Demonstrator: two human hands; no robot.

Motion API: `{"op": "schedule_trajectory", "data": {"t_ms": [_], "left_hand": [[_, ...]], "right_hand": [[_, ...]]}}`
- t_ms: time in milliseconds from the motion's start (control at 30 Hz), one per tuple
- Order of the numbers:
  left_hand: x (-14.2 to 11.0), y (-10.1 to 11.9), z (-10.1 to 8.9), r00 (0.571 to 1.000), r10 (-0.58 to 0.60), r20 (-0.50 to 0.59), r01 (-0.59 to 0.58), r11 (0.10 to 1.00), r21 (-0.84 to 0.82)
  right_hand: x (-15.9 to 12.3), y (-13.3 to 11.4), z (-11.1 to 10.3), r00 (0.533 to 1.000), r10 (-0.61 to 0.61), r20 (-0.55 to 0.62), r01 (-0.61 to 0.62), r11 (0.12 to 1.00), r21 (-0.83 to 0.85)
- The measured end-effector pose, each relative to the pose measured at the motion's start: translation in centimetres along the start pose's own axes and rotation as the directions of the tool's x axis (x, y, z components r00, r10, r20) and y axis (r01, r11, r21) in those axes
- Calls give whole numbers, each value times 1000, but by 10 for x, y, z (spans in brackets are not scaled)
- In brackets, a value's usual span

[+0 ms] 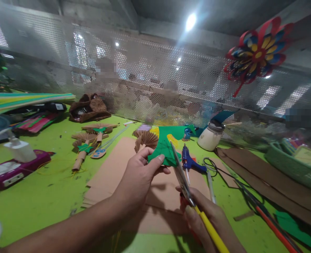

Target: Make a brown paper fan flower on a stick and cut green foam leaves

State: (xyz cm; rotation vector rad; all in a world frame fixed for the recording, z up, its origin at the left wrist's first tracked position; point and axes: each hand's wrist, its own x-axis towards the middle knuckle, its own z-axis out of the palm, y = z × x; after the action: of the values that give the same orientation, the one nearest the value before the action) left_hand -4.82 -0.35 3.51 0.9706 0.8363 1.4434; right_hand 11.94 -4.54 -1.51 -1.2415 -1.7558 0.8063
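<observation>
My left hand (144, 170) pinches a green paper piece (168, 154) between thumb and fingers. In my right hand (201, 211) is a pair of scissors (183, 179) with a yellow handle, the fingers closed round it. The blades point up and away, touching or overlapping the paper's right side; I cannot tell whether they are cutting. Right behind the left hand lies a pleated brown paper fan (145, 140). A larger green sheet (175, 131) lies just beyond the held piece. Beneath both hands is a stack of brown paper sheets (110, 168).
To the right lie a blue glue gun (190, 161), a white jar (210, 137), long brown strips (250, 168) and a green basket (292, 168). Finished-looking paper figures (84, 149) and a purple power strip (15, 172) are left. A perforated screen (144, 70) stands behind the table.
</observation>
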Motion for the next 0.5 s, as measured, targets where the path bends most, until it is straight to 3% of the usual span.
{"op": "schedule_trajectory", "data": {"t_ms": [500], "left_hand": [[-1, 1, 0, 1000, 17, 23, -18, 999, 28]], "right_hand": [[-2, 2, 3, 998, 28, -48, -26, 999, 40]]}}
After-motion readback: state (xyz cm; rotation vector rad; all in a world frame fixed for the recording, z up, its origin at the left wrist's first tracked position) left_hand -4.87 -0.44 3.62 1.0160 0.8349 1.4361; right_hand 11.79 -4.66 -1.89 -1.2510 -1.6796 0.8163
